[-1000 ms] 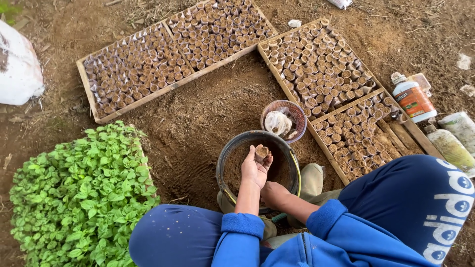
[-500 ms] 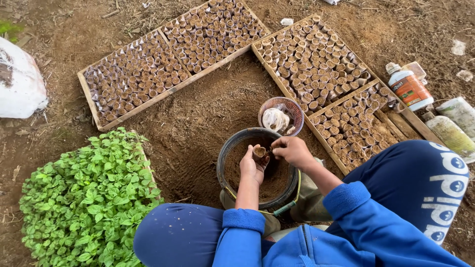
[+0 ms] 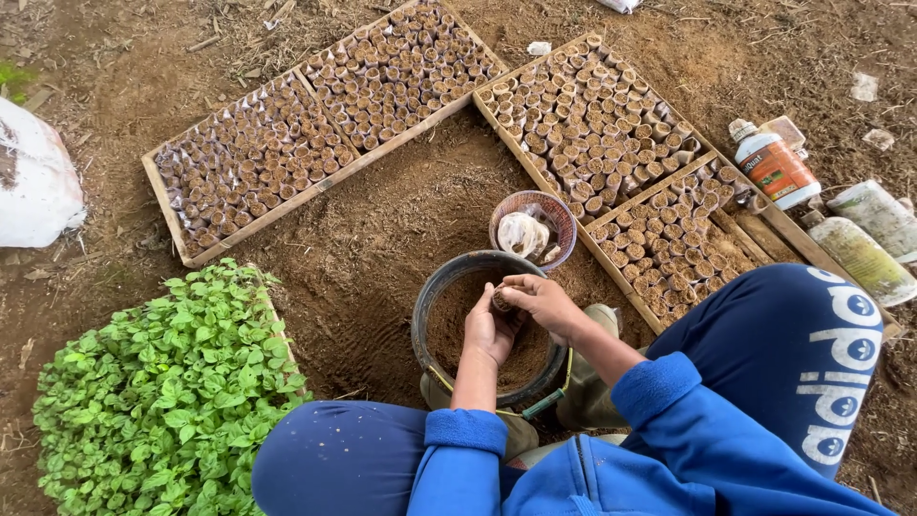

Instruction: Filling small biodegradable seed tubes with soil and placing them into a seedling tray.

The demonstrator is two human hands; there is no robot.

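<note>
Both hands meet over a black bucket point(image 3: 427, 308) half full of brown soil, set between my knees. My left hand point(image 3: 485, 332) cups a small soil-filled seedling pot point(image 3: 501, 300), mostly hidden by fingers. My right hand point(image 3: 545, 302) pinches at the top of that same pot. A small woven basket point(image 3: 557, 218) holding a white crumpled bag stands just beyond the bucket.
Wooden trays point(image 3: 287, 143) packed with several small soil pots lie ahead and to the right point(image 3: 611, 124). A patch of green seedlings point(image 3: 162, 392) sits at left. A white sack point(image 3: 33, 177) is far left; bottles point(image 3: 774, 167) lie at right. Bare dirt surrounds everything.
My right hand has come up from beside my knee to join the left over the bucket, and now pinches the small pot that the left hand was holding alone.
</note>
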